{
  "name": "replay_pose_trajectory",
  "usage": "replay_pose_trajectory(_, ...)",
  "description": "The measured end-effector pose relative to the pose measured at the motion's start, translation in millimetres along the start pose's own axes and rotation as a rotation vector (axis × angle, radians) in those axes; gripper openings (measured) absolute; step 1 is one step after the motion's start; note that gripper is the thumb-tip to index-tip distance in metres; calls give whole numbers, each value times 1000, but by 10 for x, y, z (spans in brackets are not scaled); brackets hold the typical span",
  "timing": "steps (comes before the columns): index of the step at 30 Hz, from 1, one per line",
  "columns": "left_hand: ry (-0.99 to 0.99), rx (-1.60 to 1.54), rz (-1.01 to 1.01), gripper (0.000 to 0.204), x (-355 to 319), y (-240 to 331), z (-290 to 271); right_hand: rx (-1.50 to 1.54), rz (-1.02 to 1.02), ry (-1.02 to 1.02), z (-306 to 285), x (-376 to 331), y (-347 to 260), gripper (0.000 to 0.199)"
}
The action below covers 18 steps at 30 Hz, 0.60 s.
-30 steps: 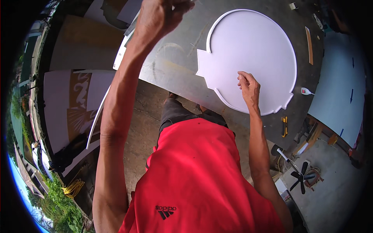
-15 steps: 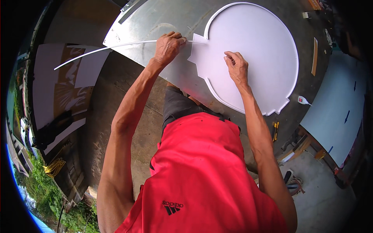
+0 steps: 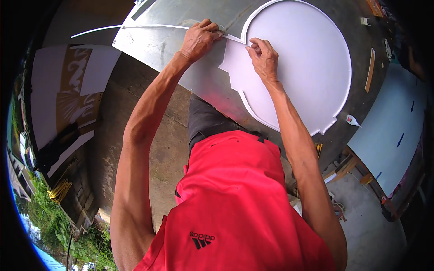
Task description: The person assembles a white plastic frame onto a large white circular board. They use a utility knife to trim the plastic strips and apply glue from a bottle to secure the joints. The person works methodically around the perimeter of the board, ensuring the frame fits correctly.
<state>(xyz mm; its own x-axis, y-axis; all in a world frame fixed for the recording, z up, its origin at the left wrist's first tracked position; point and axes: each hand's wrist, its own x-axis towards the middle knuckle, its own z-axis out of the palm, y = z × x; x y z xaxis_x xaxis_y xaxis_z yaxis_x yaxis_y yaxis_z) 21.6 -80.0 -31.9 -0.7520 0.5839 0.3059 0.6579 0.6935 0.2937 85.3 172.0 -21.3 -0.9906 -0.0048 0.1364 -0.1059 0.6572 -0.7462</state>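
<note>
A long thin white strip (image 3: 153,25) runs from the far left to a corner of a large white rounded panel (image 3: 298,67). My left hand (image 3: 201,39) is closed on this strip, short of the panel, with the fingers over its top. Along the panel's outer edge stands a narrow white rim (image 3: 349,67); the stepped left side of the panel is bare below the strip. At the inner corner where strip and rim meet, my right hand (image 3: 264,58) has its fingers curled together. What those fingertips hold, if anything, is hidden.
Beneath the panel is a grey metal-topped table (image 3: 203,81). To its right lie a small white bottle (image 3: 352,120), a brown slat (image 3: 370,70) and a yellow tool (image 3: 319,150). A pale blue sheet (image 3: 384,131) stands farther right; patterned boards (image 3: 74,90) lean at left.
My left hand and the strip have moved away from me, the strip now lying along the panel's upper left edge. My right hand has moved up and left to the inner corner.
</note>
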Motion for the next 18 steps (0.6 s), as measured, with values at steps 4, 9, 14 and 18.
replay_pose_trajectory(4,-21,11,44,23,94,-42,-9,-47,-75,15,59,47,-46,19)
replay_pose_trajectory(9,-8,1,22,21,103,-53,35,-55,-169,86,151,81,17,14)
replay_pose_trajectory(14,131,-77,-14,20,56,-48,118,-41,-176,119,206,81,42,14)
replay_pose_trajectory(18,195,-153,7,21,42,-51,173,-49,-209,129,207,87,24,16)
